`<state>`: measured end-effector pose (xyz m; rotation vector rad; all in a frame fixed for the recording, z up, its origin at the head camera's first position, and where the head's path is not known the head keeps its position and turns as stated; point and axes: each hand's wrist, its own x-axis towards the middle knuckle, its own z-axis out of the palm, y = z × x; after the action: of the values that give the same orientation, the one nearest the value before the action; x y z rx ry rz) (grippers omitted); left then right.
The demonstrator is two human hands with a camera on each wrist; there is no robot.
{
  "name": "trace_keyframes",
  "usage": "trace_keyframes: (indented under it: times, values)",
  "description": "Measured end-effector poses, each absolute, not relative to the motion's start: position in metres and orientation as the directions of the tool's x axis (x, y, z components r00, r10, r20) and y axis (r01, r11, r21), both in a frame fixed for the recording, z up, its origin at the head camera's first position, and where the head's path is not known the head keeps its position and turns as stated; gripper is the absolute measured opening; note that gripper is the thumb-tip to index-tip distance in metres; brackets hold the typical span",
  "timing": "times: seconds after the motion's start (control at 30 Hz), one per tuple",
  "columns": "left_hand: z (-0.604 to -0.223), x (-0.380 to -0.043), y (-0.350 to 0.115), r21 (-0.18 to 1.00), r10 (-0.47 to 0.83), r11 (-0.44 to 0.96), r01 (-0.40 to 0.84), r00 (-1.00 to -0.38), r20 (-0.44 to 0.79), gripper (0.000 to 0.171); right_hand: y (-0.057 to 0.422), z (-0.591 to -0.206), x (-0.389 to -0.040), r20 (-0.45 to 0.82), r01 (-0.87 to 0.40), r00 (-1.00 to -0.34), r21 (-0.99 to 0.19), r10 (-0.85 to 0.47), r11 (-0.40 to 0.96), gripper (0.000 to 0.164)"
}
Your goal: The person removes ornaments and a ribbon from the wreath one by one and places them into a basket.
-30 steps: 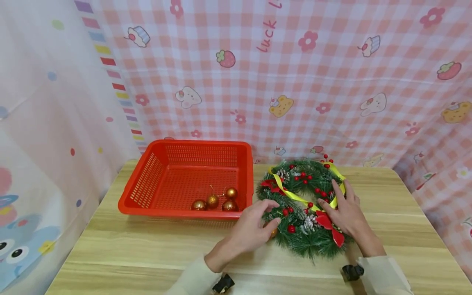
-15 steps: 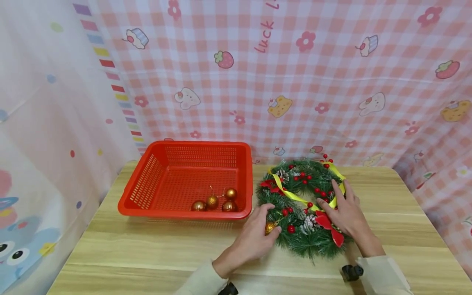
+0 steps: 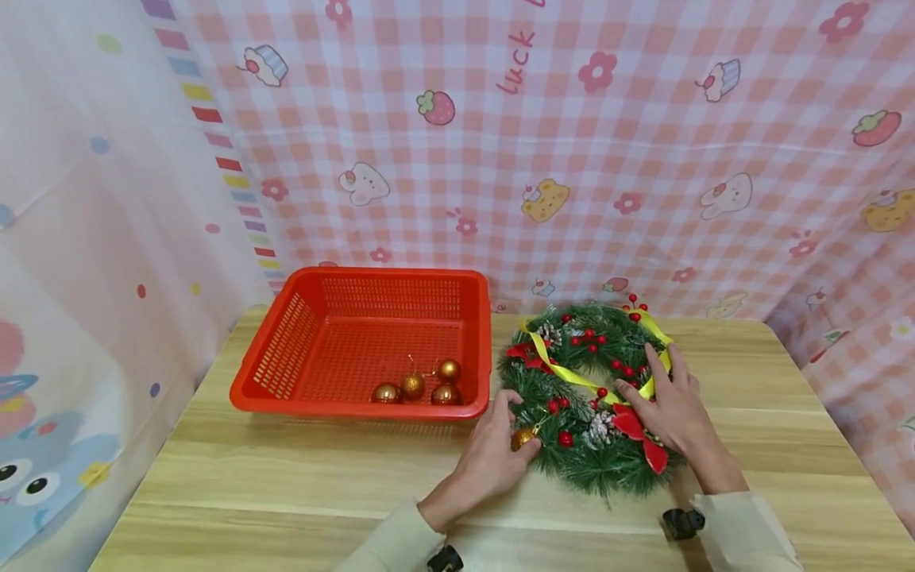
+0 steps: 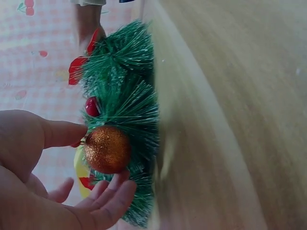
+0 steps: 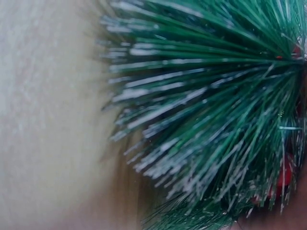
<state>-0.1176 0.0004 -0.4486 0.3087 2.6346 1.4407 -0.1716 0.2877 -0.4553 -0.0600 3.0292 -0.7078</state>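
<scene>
A green wreath with red berries, pinecones, red petals and a yellow ribbon lies flat on the table. At its left edge hangs an orange glitter bauble. My left hand curls round this bauble; in the left wrist view the thumb is at its top end and fingertips touch its underside. Fingers spread, my right hand rests on the wreath's right side, over the ribbon and beside a red petal flower. Only green needles and a bit of red fill most of the right wrist view.
A red plastic basket stands left of the wreath, with several orange-gold baubles in its near right corner. Behind the wooden table hangs a pink checked cloth.
My left hand has shifted slightly right and its fingers have come round the bauble, which now shows between thumb and fingers. The right hand stays in place on the wreath.
</scene>
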Motion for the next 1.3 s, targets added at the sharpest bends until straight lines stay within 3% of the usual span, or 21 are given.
trace_keyframes:
  times: [0.43, 0.87, 1.3]
  values:
    - [-0.446, -0.116, 0.002, 0.851, 0.250, 0.493, 0.180, -0.966, 0.060, 0.035, 0.287, -0.454, -0.172, -0.026, -0.027, -0.999, -0.441, -0.043, 0.897, 0.091]
    - [-0.447, -0.119, 0.008, 0.911, 0.220, 0.386, 0.149, -0.973, 0.066, 0.031, 0.286, -0.457, -0.170, -0.032, -0.017, -0.999, -0.447, -0.035, 0.894, 0.091]
    - [-0.442, -0.122, 0.015, 0.913, 0.163, 0.344, 0.222, -0.971, 0.175, 0.031, 0.288, -0.455, -0.171, -0.040, -0.008, -0.999, -0.447, -0.029, 0.894, 0.091]
